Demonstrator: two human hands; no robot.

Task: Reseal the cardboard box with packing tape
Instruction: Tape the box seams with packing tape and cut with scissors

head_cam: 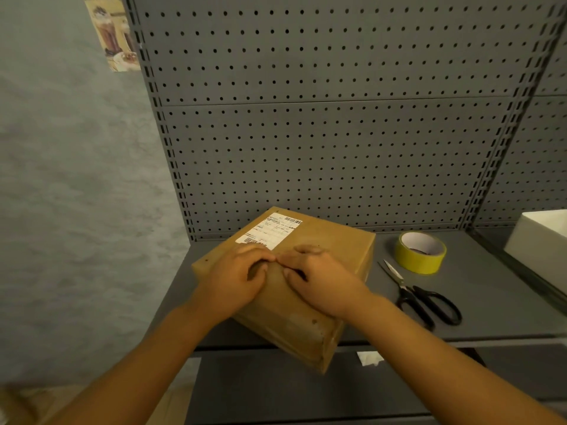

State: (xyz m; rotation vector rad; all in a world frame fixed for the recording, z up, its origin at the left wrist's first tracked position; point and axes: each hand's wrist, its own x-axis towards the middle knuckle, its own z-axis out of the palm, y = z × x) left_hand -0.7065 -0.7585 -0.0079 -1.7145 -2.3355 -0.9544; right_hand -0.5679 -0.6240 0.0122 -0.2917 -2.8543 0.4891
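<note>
Both forearms are reaching in from the bottom of the view toward the cardboard box [285, 277], which is sitting skewed on the grey shelf [478, 305], its near corner poking out over the front edge. On its top, the left hand [233, 277] and the right hand [319, 280] are resting side by side, fingertips meeting near the middle, fingers bent and bearing down on the lid; neither seems to be gripping anything, though whether a strip of tape is lying beneath them cannot be told. A white shipping label [270, 230] is showing on the far part of the lid. Off to the right, well apart from the box, the yellow tape roll [420, 253] is lying flat, and black-handled scissors [420, 296] are lying just in front of it. A white container [540, 240] is standing at the far right, backed by the perforated panel [322, 118]. Judging from this, the flaps are being held closed before any taping is starting. Letting go with both hands to fetch the roll is risking the flaps springing up, and pressing on the overhanging corner is risking the box tipping off the shelf.
</note>
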